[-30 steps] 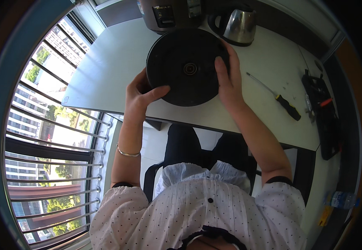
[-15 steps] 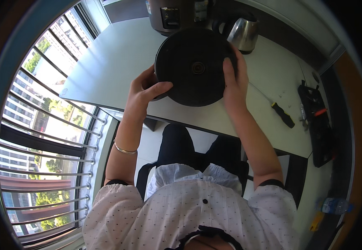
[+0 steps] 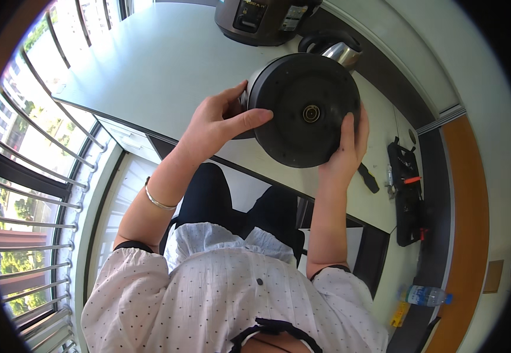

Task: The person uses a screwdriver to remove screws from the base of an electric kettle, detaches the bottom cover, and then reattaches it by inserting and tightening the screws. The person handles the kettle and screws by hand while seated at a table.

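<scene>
A round appliance (image 3: 302,109) with a black underside and a small brass hub is tilted toward me, above the near edge of a white table (image 3: 149,65). My left hand (image 3: 217,120) grips its left rim, thumb lying across the black base. My right hand (image 3: 347,147) holds the lower right rim, fingers pointing up along the edge. Both hands carry it between them. The appliance's silver side wall shows only as a sliver at the upper left.
A steel kettle with a black handle (image 3: 335,47) stands just behind the appliance. A dark cooker (image 3: 261,20) sits at the table's far end. A black tool case (image 3: 405,194) and a screwdriver handle (image 3: 368,177) lie at the right. A water bottle (image 3: 426,294) lies on the floor.
The appliance has been tipped further toward me and lifted closer, so its black base fills more of the view. Both hands kept their hold on the rim.
</scene>
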A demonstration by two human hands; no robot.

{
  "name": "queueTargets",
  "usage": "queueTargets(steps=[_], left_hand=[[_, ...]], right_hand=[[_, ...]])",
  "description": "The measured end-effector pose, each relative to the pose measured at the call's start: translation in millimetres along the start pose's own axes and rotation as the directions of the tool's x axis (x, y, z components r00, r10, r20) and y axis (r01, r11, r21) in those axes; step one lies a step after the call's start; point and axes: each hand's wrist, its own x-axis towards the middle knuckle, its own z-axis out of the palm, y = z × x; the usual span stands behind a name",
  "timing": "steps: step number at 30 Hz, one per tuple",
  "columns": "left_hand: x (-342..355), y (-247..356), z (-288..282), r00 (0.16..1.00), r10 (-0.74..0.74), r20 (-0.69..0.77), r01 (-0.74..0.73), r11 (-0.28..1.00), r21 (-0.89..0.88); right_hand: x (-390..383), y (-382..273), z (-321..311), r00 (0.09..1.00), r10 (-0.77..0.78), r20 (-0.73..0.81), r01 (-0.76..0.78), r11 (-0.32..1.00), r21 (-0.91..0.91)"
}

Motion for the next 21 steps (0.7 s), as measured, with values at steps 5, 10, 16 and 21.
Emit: queueTargets(steps=[5,10,16,21], left_hand=[[-1,-11,-6,1.0,-0.007,-0.01,0.007,0.999,0.04],[-1,-3,-7,1.0,-0.028,0.008,0.028,1.0,-0.008],[3,-8,-10,0.999,-0.044,-0.021,0.044,0.999,-0.014],[4,-2,-12,0.998,-0.052,-0.02,0.051,0.997,-0.05]], right_hand=[[-7,0,1,0.999,0.002,-0.047,-0.002,1.0,0.011],[-14,1,4,0.994,-0.089,-0.062,0.077,0.981,-0.179],[-21,-1,6,0.995,-0.077,-0.059,0.066,0.984,-0.166],[-21,-6,14,0.996,-0.043,-0.077,0.038,0.997,-0.072]])
